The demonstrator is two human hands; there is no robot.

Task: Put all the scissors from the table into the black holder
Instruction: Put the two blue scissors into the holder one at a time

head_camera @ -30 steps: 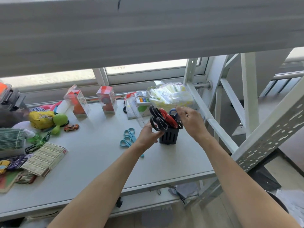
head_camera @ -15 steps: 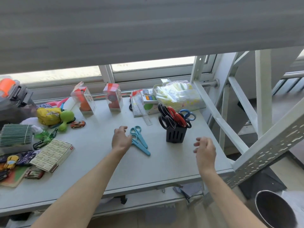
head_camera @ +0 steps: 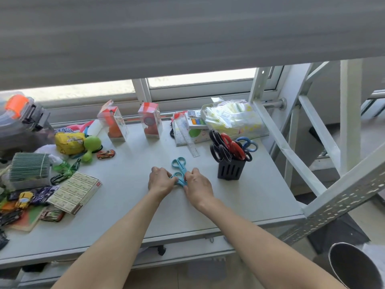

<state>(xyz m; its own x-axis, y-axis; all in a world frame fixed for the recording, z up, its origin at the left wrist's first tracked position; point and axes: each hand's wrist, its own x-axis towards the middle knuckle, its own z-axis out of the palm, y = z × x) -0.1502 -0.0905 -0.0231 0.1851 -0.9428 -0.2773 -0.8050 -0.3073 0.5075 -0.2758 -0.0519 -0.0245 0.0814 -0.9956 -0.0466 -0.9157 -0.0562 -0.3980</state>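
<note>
Scissors (head_camera: 179, 171), blue, lie mid-tabletop (head_camera: 125, 201), well in from every edge. Left hand (head_camera: 160, 180) pinches a handle loop; right hand (head_camera: 198, 185) closes on the other side. Best to shut blades, lift as one, lower points-first. Holder (head_camera: 230, 168) near right edge, crowded with black, red and blue pairs; aim for a gap.

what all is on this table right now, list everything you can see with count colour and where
teal scissors: one pair seen, maybe two, mid table under the hands
black holder: one, right of them, holding black, red and blue scissors
clear ruler: one, behind the scissors
clear toy boxes: two, red tops, back
white bin: one, back right
toy car: one, red, left
cards box: one, cream, front left
table: one, grey
left hand: on scissors
right hand: on scissors
</note>
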